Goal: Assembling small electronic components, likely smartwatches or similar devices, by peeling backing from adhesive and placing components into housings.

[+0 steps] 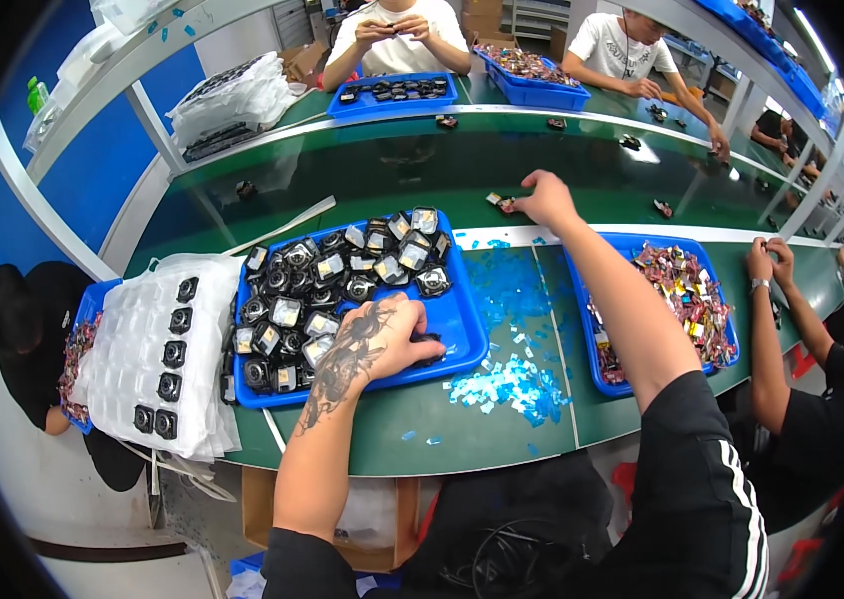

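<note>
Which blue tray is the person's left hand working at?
The near tray of black modules: the left hand is at its contents, whereas the tray of reddish parts only has the right forearm crossing above.

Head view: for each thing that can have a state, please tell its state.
Left hand: closed on a black module
Right hand: at a small part, grip unclear
Near blue module tray: piled, partly bare
Near blue parts tray: heaped
White tray: partly filled
Blue scraps: scattered loose

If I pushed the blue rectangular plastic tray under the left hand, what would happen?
The tray probably won't tip: it sits wide and low. It's likely heavy, heaped with black boxy parts. The topmost ones might slide, lying jumbled.
</note>
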A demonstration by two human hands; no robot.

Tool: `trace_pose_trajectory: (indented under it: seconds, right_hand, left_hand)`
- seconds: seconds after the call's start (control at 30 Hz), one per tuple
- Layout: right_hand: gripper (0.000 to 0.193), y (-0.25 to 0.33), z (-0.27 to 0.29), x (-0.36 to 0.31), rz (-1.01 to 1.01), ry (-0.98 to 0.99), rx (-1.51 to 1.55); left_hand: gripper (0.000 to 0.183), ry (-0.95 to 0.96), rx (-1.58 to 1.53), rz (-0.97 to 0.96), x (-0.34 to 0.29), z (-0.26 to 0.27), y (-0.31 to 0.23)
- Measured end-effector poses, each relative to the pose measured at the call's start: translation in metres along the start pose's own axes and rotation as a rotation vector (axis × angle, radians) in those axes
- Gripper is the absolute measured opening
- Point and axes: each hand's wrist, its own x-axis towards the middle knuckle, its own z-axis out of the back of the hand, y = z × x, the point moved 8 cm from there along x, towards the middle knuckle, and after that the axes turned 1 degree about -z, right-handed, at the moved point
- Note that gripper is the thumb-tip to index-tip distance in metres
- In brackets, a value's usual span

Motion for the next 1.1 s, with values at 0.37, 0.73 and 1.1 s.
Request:
trace_pose_trajectory:
  seconds: [0.37, 0.73, 1.1]
  right_hand:
    - [0.025, 0.055, 0.08, -0.137, 0.237, 0.344, 0.476]
    - [0.024, 0.057, 0.047, -0.242, -0.171, 0.541, 1.169]
    - [0.016, 0.046, 0.047, -0.222, 0.008, 0.353, 1.019]
  left_hand:
    - [0.024, -0.375, -0.15, -0.369, 0.002, 0.022, -0.037]
    - [0.027, -0.663, -0.289, -0.625, -0.014, 0.005, -0.088]
    - [0.035, -0.073, -1.523, -0.099, 0.019, -0.042, -0.057]
